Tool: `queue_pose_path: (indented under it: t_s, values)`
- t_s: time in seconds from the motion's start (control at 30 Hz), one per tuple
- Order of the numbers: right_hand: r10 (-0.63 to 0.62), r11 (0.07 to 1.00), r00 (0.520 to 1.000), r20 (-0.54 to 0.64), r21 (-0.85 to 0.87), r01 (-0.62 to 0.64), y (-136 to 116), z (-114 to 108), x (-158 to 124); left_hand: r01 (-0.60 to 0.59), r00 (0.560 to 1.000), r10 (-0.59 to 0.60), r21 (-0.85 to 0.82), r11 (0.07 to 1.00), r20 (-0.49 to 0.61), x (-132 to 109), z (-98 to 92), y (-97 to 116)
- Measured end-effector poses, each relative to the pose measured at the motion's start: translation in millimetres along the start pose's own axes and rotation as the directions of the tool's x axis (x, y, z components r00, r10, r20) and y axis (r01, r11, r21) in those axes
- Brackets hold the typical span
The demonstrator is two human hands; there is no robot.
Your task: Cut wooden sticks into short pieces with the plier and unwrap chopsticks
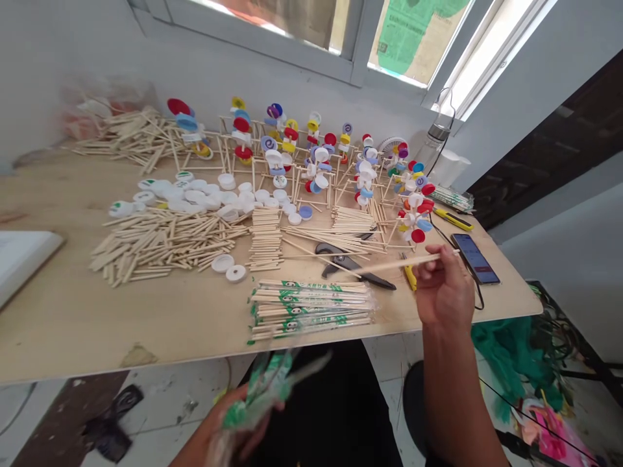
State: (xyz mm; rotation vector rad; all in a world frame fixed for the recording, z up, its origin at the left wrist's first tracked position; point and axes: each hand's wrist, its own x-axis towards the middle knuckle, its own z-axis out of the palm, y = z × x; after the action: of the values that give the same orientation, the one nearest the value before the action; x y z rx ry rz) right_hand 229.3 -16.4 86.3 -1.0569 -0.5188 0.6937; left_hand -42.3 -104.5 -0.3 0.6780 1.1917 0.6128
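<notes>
My right hand (446,288), above the table's right front, is closed around one end of a pair of wooden chopsticks (389,264), which point left. The chopsticks are slightly blurred, so I cannot count them surely. Below the table edge, over my lap, my left hand (243,421) is closed on a clear plastic wrapper (272,383) with green print, smeared by motion. Between the hands lies a stack of wrapped chopsticks (311,310). Behind it rest black-handled pruning shears (341,259) and loose bare chopsticks (335,239). A yellow-handled tool (409,272) is partly hidden by my right hand.
Several stick frames with coloured bottle caps (318,155) stand along the back. Left of centre lie white caps (195,192), cut sticks (165,240) and a neat stick stack (265,239). A phone (476,258), yellow cutter (452,218) and cable occupy the right side.
</notes>
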Motion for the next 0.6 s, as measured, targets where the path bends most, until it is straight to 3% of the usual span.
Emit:
queue_pose_path:
  t_s: [0.07, 0.13, 0.23, 0.37, 0.5, 0.6]
  values:
    - [-0.034, 0.999, 0.999, -0.031, 0.004, 0.035, 10, 5, 8, -0.008, 0.998, 0.010, 0.034, 0.999, -0.062, -3, -10.3, 2]
    - [-0.036, 0.999, 0.999, -0.021, -0.008, 0.036, 26, 13, 11, -0.018, 0.999, 0.021, 0.057, 0.998, -0.049, -3, -19.3, 4]
    - [0.060, 0.996, 0.995, 0.077, -0.075, -0.054, 51, 28, 13, -0.039, 0.999, 0.037, 0.066, 0.997, 0.035, 3, -27.0, 4]
    - [0.193, 0.969, 0.963, 0.189, -0.190, -0.157, 70, 41, 17, -0.102, 0.995, 0.102, 0.025, 0.994, 0.002, 8, -25.0, -4]
    - [0.216, 0.953, 0.958, 0.191, -0.253, -0.164, 71, 34, 21, -0.059, 0.998, 0.059, -0.013, 0.998, -0.024, 6, -20.4, -7]
    - [0.086, 0.932, 0.987, 0.133, -0.361, -0.033, 66, 18, 16, -0.055, 0.998, 0.054, -0.029, 0.998, -0.031, 5, -18.6, -4]
